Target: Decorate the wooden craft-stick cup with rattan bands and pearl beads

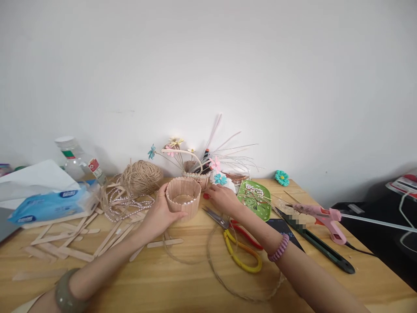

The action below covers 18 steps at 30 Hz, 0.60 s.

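Note:
My left hand (159, 213) is wrapped around the side of a round basket (184, 208) made of wooden craft sticks, thumb at its front. Several white beads (189, 202) show inside it. To its right, my right hand (224, 199) reaches over the table with fingers curled down, close to a small red round piece (206, 196). Whatever is in those fingers is hidden. Just behind them are a blue flower (220, 179), a pink flower (215, 163) and a second basket (198, 179) with a curved handle and flowers. Scissors (239, 243) lie below my right wrist.
Loose craft sticks (70, 252), bead strings (124, 204) and a twine ball (141, 176) lie left, near a blue wipes pack (52, 204). On the right are a green tray (265, 213) of beads, a pink glue gun (329, 215) and a dark green bar-shaped tool (321, 248). Braided twine (234, 295) curves across the front.

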Each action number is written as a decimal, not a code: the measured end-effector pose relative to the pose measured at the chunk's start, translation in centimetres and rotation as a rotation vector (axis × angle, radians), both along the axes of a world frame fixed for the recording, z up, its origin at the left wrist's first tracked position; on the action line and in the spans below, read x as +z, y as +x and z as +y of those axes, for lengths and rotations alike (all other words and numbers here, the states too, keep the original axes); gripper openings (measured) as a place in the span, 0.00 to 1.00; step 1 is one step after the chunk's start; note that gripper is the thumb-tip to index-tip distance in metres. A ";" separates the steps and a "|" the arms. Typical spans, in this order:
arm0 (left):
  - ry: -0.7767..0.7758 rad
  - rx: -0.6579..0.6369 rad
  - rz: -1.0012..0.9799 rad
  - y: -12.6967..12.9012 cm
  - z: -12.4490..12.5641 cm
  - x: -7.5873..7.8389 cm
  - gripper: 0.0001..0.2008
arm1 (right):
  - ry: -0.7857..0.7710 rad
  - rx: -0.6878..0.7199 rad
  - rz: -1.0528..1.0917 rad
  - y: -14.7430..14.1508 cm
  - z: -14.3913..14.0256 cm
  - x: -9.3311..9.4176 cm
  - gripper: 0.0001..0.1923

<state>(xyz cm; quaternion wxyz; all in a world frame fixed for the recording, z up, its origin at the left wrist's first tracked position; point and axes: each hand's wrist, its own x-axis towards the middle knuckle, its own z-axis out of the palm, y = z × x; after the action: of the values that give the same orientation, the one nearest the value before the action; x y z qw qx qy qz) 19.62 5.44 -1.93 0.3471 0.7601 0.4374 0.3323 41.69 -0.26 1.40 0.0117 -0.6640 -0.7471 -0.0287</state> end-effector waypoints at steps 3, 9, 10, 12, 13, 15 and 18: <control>0.029 -0.002 -0.011 0.4 0.0 -0.3 0.48 | 0.032 -0.018 0.060 0.0 -0.5 0.8 0.16; 0.106 -0.023 -0.001 0.8 -0.5 -0.2 0.48 | 0.045 0.010 0.205 -1.6 -2.1 1.6 0.23; 0.115 -0.034 0.006 0.6 -0.6 -0.2 0.48 | 0.047 0.001 0.215 -1.8 -2.3 1.6 0.22; 0.117 -0.069 0.034 0.0 -0.6 0.0 0.48 | 0.061 -0.035 0.226 -1.9 -2.7 1.6 0.17; 0.113 -0.083 0.050 -0.4 -0.4 0.2 0.47 | 0.073 -0.057 0.230 -1.9 -2.8 1.8 0.16; 0.106 -0.089 0.078 -1.4 0.1 0.9 0.41 | 0.099 -0.094 0.243 -1.9 -2.9 2.4 0.14; 0.107 -0.064 0.098 -2.3 1.7 3.1 0.29 | 0.141 -0.120 0.268 -2.2 -1.9 3.7 0.13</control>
<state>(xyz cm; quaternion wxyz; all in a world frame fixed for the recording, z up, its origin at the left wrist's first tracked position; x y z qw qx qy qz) 17.31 7.17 1.16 0.2946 0.8066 0.4109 0.3063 39.46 -2.17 5.07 0.1559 -0.7028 -0.6940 0.0070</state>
